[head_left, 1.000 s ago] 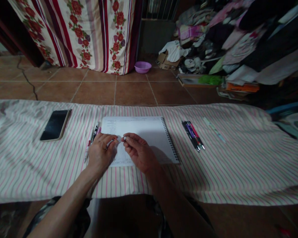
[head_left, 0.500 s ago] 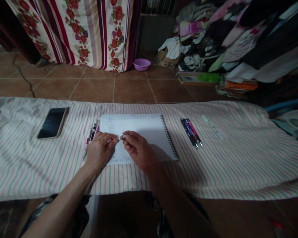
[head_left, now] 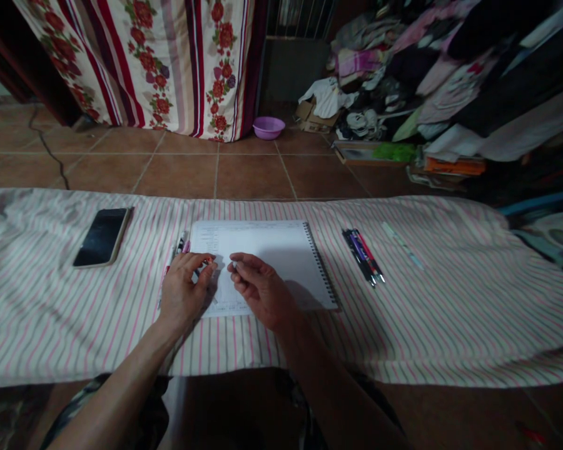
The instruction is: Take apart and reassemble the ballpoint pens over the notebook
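Observation:
A spiral notebook (head_left: 272, 250) lies open on the striped cloth (head_left: 403, 312) in front of me. My left hand (head_left: 184, 290) rests at the notebook's left edge, fingers curled round a pen whose red-marked end shows at the fingertips. My right hand (head_left: 258, 286) lies on the page beside it, pinching a small white piece, perhaps a pen cap, between thumb and forefinger. The two hands are a short gap apart. Several pens (head_left: 178, 247) lie along the notebook's left edge, partly hidden by my left hand.
A dark phone (head_left: 102, 236) lies on the cloth at the left. A bunch of pens (head_left: 363, 255) and a pale pen (head_left: 402, 245) lie right of the notebook. Beyond are tiled floor, a floral curtain (head_left: 169, 62), a purple bowl (head_left: 269, 127) and piled clothes (head_left: 426, 75).
My hands, which met fingertip to fingertip over the page, have drawn apart; the left has slid a little leftward with the pen, the right keeps the small white piece.

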`<state>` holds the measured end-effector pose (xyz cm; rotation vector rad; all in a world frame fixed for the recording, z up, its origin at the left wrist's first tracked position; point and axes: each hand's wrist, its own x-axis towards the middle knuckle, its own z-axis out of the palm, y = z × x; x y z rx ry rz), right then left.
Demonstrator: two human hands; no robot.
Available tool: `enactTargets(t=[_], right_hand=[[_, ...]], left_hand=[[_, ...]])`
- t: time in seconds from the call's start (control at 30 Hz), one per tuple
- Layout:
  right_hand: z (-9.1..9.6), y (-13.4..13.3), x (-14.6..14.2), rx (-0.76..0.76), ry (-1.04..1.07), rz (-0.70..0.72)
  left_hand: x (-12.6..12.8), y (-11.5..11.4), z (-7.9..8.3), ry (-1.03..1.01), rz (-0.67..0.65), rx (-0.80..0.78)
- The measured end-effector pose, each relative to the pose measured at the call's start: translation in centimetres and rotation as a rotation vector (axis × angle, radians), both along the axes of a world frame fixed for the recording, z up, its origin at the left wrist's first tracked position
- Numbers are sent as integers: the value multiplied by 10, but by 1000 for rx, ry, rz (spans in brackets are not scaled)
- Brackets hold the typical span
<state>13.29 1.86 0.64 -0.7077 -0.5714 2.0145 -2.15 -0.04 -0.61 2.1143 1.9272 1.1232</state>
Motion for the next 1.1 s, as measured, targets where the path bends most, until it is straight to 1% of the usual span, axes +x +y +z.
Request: enactTargets(t=[0.13, 0.27, 0.43, 0.57, 0.77, 0.97, 1.1], right_hand=[[-1, 0, -1, 19, -7, 22], [1, 1, -1, -6, -3, 17], [4, 2, -1, -73, 17, 10], [4, 3, 0, -138, 32, 1], [4, 2, 0, -129, 21, 1], [2, 1, 0, -87, 8, 9], [1, 1, -1, -58, -5, 13]], left_hand=[[-1, -1, 0, -6, 4, 27], [-1, -2, 1, -25, 4, 44], [0, -3, 4, -33, 13, 26], [1, -3, 4, -39, 14, 33], [1, -3, 2, -29, 14, 22], [2, -4, 6, -47, 14, 28], [2, -5, 8, -36, 9, 61]])
